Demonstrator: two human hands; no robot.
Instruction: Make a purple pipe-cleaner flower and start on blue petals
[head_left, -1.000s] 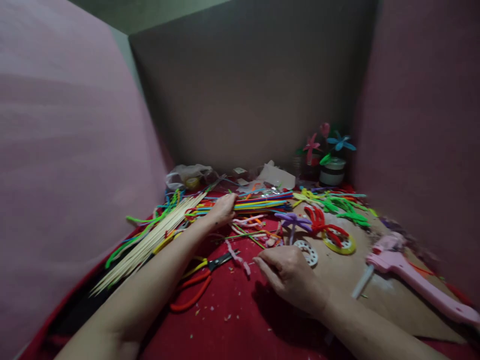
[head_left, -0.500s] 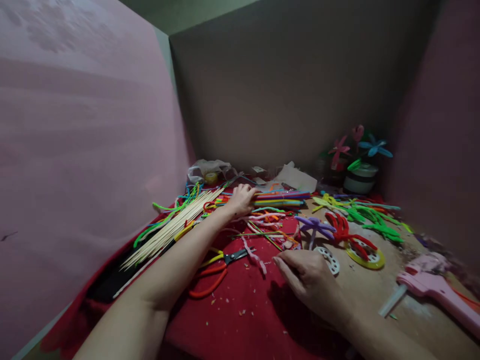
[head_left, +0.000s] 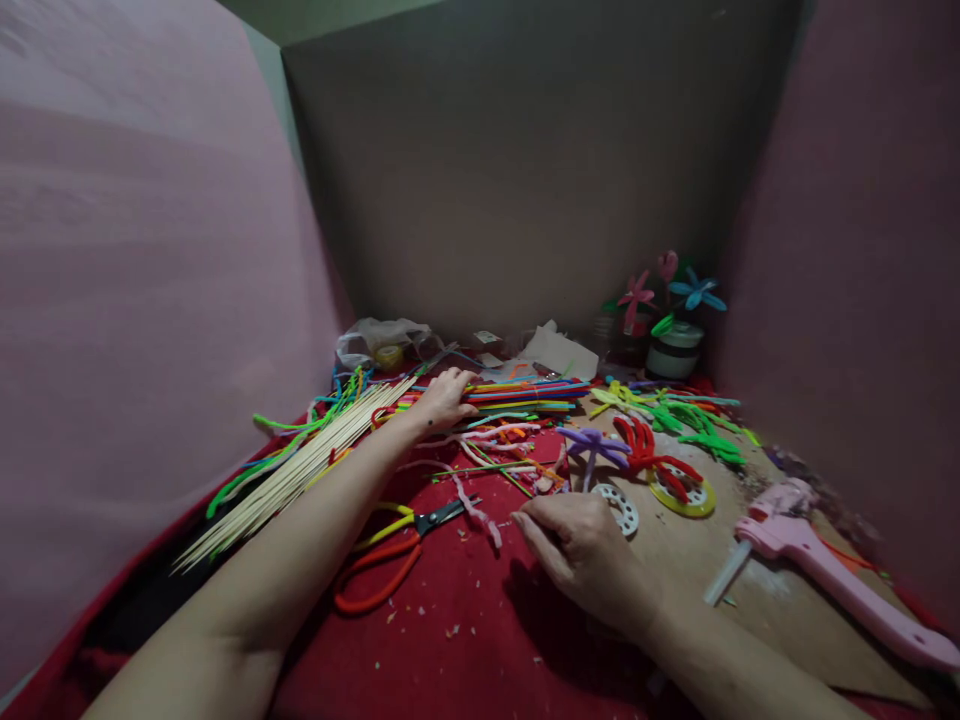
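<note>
My left hand [head_left: 444, 397] reaches far forward, its fingers curled on the near end of a bundle of coloured pipe cleaners [head_left: 525, 394] lying across the red cloth [head_left: 465, 640]. My right hand [head_left: 579, 555] rests palm down on the cloth, fingers together near a pink pipe cleaner piece [head_left: 475, 511] and beside a white perforated disc [head_left: 619, 506]. I cannot see anything in the right hand. A purple pipe cleaner flower [head_left: 595, 447] and a red one [head_left: 654, 455] lie just beyond it.
Bamboo skewers [head_left: 296, 472] fan out at left. Orange-handled scissors [head_left: 391, 552] lie between my arms. A pink glue gun [head_left: 821, 567] sits on a cardboard sheet [head_left: 720, 545] at right. Green pipe cleaners [head_left: 694, 422], a yellow ring [head_left: 679, 495] and a pot of flowers [head_left: 671, 335] stand behind. Walls enclose three sides.
The view swung left and then back. My left hand stays on the pipe cleaner bundle and my right hand stays on the cloth by the white disc.
</note>
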